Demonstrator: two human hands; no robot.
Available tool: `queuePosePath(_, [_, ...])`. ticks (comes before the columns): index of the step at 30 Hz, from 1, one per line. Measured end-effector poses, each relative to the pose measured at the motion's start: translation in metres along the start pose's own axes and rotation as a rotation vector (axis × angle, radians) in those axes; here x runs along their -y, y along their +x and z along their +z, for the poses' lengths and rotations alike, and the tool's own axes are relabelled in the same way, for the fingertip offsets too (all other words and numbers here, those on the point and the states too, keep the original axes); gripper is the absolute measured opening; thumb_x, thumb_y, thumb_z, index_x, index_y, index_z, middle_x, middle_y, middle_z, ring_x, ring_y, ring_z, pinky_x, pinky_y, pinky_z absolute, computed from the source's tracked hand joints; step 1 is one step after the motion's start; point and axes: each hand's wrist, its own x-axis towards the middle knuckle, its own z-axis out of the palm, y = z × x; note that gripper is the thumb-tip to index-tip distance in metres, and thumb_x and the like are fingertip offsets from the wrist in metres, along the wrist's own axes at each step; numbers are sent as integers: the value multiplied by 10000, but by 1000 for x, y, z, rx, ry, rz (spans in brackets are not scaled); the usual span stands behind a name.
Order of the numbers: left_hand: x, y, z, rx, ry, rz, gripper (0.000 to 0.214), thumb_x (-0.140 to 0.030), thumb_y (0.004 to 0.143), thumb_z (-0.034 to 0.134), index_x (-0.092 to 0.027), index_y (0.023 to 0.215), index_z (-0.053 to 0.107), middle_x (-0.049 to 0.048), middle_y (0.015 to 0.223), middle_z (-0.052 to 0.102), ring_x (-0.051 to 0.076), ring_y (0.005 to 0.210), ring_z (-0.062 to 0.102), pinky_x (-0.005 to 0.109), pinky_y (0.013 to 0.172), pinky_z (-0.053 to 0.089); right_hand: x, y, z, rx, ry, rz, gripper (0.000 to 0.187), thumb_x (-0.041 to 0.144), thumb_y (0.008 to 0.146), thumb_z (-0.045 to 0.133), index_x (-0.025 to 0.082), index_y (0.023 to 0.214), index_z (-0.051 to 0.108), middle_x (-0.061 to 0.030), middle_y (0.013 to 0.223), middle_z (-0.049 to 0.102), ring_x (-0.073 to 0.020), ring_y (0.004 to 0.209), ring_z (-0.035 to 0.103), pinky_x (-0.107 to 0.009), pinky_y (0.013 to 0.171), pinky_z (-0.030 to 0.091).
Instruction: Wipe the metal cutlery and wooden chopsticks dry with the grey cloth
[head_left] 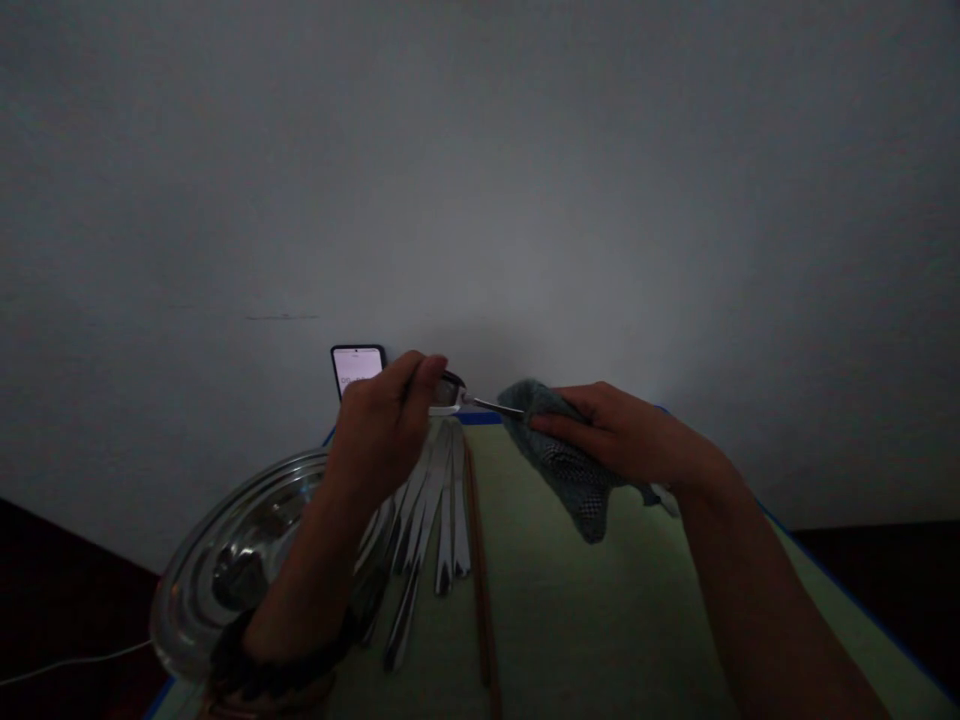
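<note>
My left hand [382,420] is closed on the bowl end of a shiny metal spoon [495,406], held above the far part of the table. The spoon's thin handle runs right into a grey-green cloth [559,470]. My right hand [615,430] pinches this cloth around the handle, and one corner of it hangs down. Below my left hand, several metal knives [431,510] lie fanned out, handles toward me. A pair of brown chopsticks [481,570] rests just right of them. Under the cloth's right side, a pale shiny end [665,500] shows; its kind is unclear.
A wide metal basin [202,570] stands at the left, partly hidden by my left forearm. Against the grey wall [480,200] leans a lit phone [358,364]. The pale green table [600,630] has a blue edge. A white cable [82,660] runs at far left.
</note>
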Motion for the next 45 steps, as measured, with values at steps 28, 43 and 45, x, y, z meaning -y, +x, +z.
queuePosePath(28, [-3, 0, 4, -132, -156, -84, 338, -392, 898, 372, -194, 660, 510, -31, 553, 541, 91, 467, 468, 207, 464, 349, 0, -5, -5, -54, -93, 89, 301, 448, 829, 476, 175, 755, 579, 22, 623, 553, -90, 550, 479, -218, 506, 325])
queuePosePath(43, [19, 5, 1, -196, -207, -176, 383, -442, 860, 441, -198, 593, 568, -25, 488, 501, 93, 444, 444, 210, 414, 331, 3, 0, -3, -34, -69, 23, 300, 444, 867, 413, 187, 816, 559, 21, 689, 576, -90, 608, 505, -225, 567, 359])
queuePosePath(45, [25, 6, 3, -234, -400, -258, 388, -483, 838, 467, -196, 596, 564, -24, 512, 511, 87, 438, 446, 205, 409, 356, 2, 0, -4, -32, -45, 18, 300, 447, 863, 417, 183, 809, 548, 19, 696, 577, -91, 615, 503, -228, 574, 367])
